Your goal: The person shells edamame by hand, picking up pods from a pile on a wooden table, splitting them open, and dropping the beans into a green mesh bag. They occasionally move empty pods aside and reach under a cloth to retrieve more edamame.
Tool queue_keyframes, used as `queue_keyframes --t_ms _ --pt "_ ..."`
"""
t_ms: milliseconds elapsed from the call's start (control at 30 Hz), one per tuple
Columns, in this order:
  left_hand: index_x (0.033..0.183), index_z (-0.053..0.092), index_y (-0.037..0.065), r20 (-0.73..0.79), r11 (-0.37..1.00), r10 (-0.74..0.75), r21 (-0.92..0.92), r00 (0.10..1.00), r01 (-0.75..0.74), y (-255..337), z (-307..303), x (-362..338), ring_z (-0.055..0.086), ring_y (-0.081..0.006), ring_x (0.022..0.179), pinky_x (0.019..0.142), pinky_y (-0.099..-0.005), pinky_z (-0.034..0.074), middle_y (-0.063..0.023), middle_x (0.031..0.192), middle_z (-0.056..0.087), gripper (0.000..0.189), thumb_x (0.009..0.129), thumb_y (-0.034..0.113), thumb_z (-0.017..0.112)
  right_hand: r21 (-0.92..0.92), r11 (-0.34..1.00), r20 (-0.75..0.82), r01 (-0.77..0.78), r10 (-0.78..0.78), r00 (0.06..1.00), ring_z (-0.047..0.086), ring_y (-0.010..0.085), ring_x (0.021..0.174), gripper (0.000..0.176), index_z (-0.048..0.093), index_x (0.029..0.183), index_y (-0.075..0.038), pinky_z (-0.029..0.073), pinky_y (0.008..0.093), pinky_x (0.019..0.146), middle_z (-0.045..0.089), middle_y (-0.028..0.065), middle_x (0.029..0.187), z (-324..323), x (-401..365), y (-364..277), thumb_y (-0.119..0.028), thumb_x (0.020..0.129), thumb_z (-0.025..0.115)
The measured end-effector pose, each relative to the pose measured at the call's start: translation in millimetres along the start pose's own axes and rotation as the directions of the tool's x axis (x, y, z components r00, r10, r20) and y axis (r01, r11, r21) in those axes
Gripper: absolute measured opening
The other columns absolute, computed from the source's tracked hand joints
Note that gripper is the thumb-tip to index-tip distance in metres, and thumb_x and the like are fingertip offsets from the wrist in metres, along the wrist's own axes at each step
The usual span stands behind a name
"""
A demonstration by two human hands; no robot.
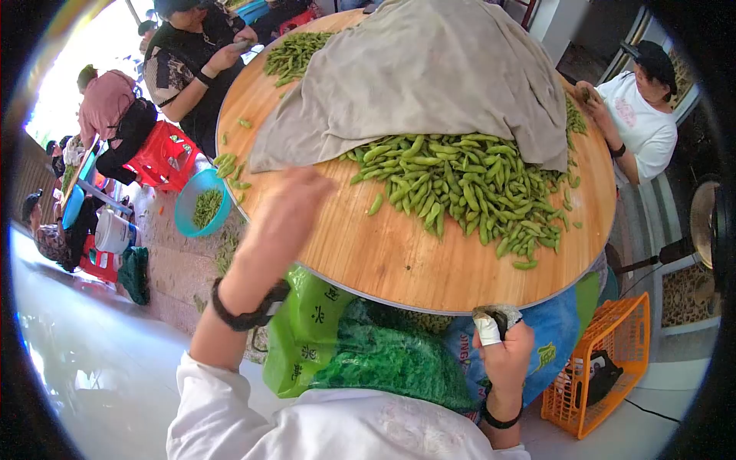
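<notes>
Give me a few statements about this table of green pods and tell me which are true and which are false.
1. A grey cloth covers part of the heap of green pods on the round wooden table. True.
2. The teal bowl beside the table is empty. False: it holds green pods.
3. The person's left hand reaches over the table, close to the edge of the cloth. True.
4. The basket on the floor is blue. False: it is orange.
5. The person's right hand lies on top of the cloth. False: it is at the near edge of the table, with a white wrap on one finger.
</notes>
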State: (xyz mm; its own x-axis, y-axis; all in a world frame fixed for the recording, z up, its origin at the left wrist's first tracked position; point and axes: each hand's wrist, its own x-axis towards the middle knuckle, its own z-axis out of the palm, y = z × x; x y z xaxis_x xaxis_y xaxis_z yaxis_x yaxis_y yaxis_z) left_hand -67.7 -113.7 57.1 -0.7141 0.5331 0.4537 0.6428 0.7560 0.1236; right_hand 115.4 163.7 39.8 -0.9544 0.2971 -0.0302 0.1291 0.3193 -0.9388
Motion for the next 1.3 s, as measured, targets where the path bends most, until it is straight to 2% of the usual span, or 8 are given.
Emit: queue_keyframes --t_ms 67,200,433,500,733,800,1000,1300 --pt "0.091 0.056 0.003 0.235 0.974 0.055 -0.225 0.97 -0.001 24.8 11.9 25.5 0.055 -0.0364 0.083 0.071 -0.041 0.045 -0.0162 0.085 0.057 0.017 0.077 0.011 0.06 0.014 0.999 0.017 0.03 -0.03 0.999 0.054 0.0114 0.049 0.013 0.062 0.076 0.0 0.042 0.0256 0.048 0.058 0.0038 0.055 2.9 -0.1 -0.5 -0.012 0.081 0.062" --pt "0.084 0.052 0.001 0.286 0.967 -0.117 -0.184 0.951 0.174 21.6 52.5 30.1 0.056 -0.0402 0.077 0.065 -0.045 0.044 -0.0223 0.079 0.055 0.026 0.074 0.02 0.065 -0.02 0.998 0.04 0.062 -0.061 0.997 0.055 0.0128 0.05 0.012 0.063 0.077 -0.001 0.042 0.0261 0.05 0.058 0.0051 0.056 -0.3 -2.3 6.9 -0.013 0.081 0.062" --pt "0.086 0.054 0.0 0.318 0.963 -0.004 -0.255 0.948 0.09 49.8 22.8 18.0 0.058 -0.0327 0.067 0.059 -0.0378 0.046 -0.0193 0.073 0.056 0.019 0.074 0.012 0.063 -0.098 0.987 0.053 0.126 -0.121 0.991 0.062 0.022 0.058 0.013 0.064 0.084 -0.001 0.047 0.0313 0.056 0.064 0.0109 0.069 3.8 2.6 -3.4 -0.013 0.08 0.063" --pt "0.091 0.058 0.001 0.345 0.726 0.116 -0.67 0.931 0.158 79.5 12.0 5.7 0.058 -0.0182 0.062 0.056 -0.0285 0.045 -0.0108 0.071 0.059 0.015 0.077 0.006 0.061 -0.148 0.922 -0.015 0.358 -0.364 0.931 0.064 0.0271 0.063 0.017 0.064 0.089 -0.002 0.049 0.0344 0.059 0.064 0.0141 0.074 8.4 3.7 -7.5 -0.015 0.079 0.065" --pt "0.09 0.06 0.001 0.628 0.235 0.101 -0.769 0.771 0.595 130.7 19.3 -13.0 0.055 -0.0056 0.065 0.058 -0.0201 0.045 0.0003 0.076 0.06 0.009 0.082 0.003 0.06 -0.176 0.926 0.116 0.333 -0.317 0.941 0.063 0.0315 0.066 0.019 0.062 0.09 0.0 0.048 0.0357 0.057 0.061 0.017 0.07 10.6 1.8 -7.5 -0.014 0.078 0.065" --pt "0.092 0.059 0.002 0.625 -0.284 0.013 -0.746 0.78 0.602 140.4 30.9 -19.7 0.055 -0.0061 0.066 0.059 -0.0199 0.046 -0.0006 0.079 0.059 0.011 0.081 0.003 0.062 -0.125 0.956 0.106 0.266 -0.254 0.961 0.063 0.0316 0.065 0.018 0.061 0.089 0.0 0.048 0.0358 0.056 0.061 0.0169 0.07 12.3 1.1 -8.2 -0.014 0.078 0.065" --pt "0.092 0.058 0.003 0.653 -0.625 -0.066 -0.616 0.754 0.479 144.4 40.4 -18.4 0.053 -0.0079 0.069 0.061 -0.0205 0.043 -0.0021 0.088 0.058 0.01 0.083 0.005 0.06 0.001 0.992 0.183 0.127 -0.125 0.975 0.061 0.0338 0.065 0.019 0.058 0.093 0.001 0.047 0.0373 0.058 0.06 0.0176 0.071 9.9 -3.2 0.9 -0.013 0.08 0.06" --pt "0.088 0.059 0.004 0.623 -0.594 -0.101 -0.663 0.775 0.456 149.0 44.9 -19.4 0.049 -0.0041 0.069 0.057 -0.0167 0.038 0.0005 0.084 0.058 0.004 0.084 0.004 0.06 0.064 0.992 0.292 0.109 -0.123 0.949 0.058 0.0404 0.074 0.025 0.054 0.104 0.002 0.046 0.041 0.065 0.059 0.022 0.081 11.6 -1.5 7.6 -0.01 0.083 0.052"
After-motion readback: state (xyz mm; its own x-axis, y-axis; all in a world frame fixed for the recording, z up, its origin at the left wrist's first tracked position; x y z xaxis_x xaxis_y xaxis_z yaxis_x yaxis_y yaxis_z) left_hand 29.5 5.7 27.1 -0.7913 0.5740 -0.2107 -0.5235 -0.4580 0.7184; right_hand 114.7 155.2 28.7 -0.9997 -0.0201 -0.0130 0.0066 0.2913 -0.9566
